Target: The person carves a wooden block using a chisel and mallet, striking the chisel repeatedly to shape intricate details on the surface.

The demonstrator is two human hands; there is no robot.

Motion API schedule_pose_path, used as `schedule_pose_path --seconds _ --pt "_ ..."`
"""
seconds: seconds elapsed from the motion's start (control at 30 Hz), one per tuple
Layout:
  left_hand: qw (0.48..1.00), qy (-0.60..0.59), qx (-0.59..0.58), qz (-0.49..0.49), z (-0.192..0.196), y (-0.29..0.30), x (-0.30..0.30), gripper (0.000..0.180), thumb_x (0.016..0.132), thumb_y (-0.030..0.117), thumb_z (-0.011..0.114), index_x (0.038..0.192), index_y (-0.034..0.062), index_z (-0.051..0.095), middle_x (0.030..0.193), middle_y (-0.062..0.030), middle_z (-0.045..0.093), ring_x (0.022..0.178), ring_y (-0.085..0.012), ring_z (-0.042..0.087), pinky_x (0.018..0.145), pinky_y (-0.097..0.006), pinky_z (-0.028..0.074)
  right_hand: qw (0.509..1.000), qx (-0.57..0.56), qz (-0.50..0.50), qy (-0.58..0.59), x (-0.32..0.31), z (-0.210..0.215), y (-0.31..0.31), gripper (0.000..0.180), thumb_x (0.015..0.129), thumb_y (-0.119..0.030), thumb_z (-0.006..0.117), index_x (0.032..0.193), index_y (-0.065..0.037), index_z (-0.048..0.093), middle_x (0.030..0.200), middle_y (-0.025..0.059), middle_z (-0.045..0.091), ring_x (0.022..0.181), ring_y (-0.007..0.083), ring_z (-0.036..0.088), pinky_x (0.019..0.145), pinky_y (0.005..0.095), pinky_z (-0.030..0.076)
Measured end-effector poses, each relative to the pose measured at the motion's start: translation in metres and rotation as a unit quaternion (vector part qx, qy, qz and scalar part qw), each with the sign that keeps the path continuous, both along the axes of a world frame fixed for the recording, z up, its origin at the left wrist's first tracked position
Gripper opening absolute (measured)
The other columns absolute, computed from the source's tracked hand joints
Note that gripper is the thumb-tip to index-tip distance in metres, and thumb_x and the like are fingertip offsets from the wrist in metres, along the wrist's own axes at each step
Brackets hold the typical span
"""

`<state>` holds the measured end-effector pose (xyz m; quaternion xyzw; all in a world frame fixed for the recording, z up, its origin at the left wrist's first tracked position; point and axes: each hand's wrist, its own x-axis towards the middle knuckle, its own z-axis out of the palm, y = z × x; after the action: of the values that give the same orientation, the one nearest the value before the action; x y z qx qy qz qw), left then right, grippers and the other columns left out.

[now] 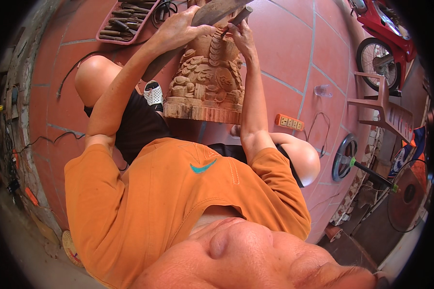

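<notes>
A carved wooden sculpture (205,82), with coin-like discs and rounded shapes in relief, stands on its thick base in front of me between my knees. My right hand (242,38) is closed around a chisel (241,15) with a dark round handle, and its thin end points down-left at the upper carving. My left hand (181,30) is wrapped round a flat, dark wooden bar (219,10) that slants above the carving. Its thumb stretches toward the chisel. The sculpture's upper part is hidden by the bar and my hands.
A pink tray (101,38) of carving tools (125,21) lies at far left, beside cables. Another wooden length (163,63) slants under my left forearm. To the right are an orange power strip (289,122), clear cup (323,90), plastic chair (383,106), red motorbike (390,33) and wheel-shaped object (345,156).
</notes>
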<state>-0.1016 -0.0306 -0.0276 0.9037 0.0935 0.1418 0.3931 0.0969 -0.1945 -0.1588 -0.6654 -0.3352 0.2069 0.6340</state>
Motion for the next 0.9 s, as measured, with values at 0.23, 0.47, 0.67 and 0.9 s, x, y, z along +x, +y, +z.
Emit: schedule_pose_path --seconds 0.23,0.47,0.67,0.9 --pt "0.996 0.011 -0.084 -0.014 0.038 -0.014 -0.005 0.067 0.091 0.041 0.071 0.136 -0.0048 0.051 0.112 -0.024 0.068 0.104 -0.0303 0.068 0.092 -0.04 0.052 0.999 -0.037 0.01 -0.017 0.001 0.004 0.0 0.014 0.101 -0.013 0.06 0.113 -0.005 0.059 0.089 0.0055 0.073 0.085 0.0129 0.069 0.072 0.03 0.056" --pt "0.993 0.083 0.087 -0.02 0.005 -0.002 0.004 0.074 0.09 0.053 0.069 0.136 -0.0029 0.054 0.111 -0.0232 0.07 0.103 -0.034 0.07 0.091 -0.041 0.051 0.997 -0.061 0.031 -0.042 0.003 0.006 -0.003 0.016 0.1 -0.017 0.063 0.109 -0.005 0.06 0.091 0.0043 0.073 0.084 0.0121 0.068 0.074 0.0295 0.055" --pt "1.0 -0.003 0.024 -0.012 0.007 -0.007 0.001 0.071 0.089 0.052 0.07 0.132 -0.0023 0.055 0.106 -0.0259 0.07 0.101 -0.037 0.069 0.091 -0.042 0.051 0.998 -0.009 0.056 0.025 0.007 0.004 -0.006 0.016 0.101 -0.017 0.061 0.112 -0.005 0.059 0.095 0.0041 0.073 0.09 0.0135 0.069 0.079 0.0299 0.055" --pt "0.999 0.031 0.017 -0.02 0.007 -0.011 0.006 0.072 0.089 0.052 0.07 0.133 -0.0026 0.055 0.104 -0.0267 0.07 0.099 -0.0387 0.07 0.091 -0.043 0.051 0.996 -0.027 0.068 0.057 0.013 0.001 -0.011 0.017 0.102 -0.015 0.06 0.113 -0.003 0.06 0.098 0.0063 0.074 0.093 0.016 0.07 0.083 0.0313 0.057"
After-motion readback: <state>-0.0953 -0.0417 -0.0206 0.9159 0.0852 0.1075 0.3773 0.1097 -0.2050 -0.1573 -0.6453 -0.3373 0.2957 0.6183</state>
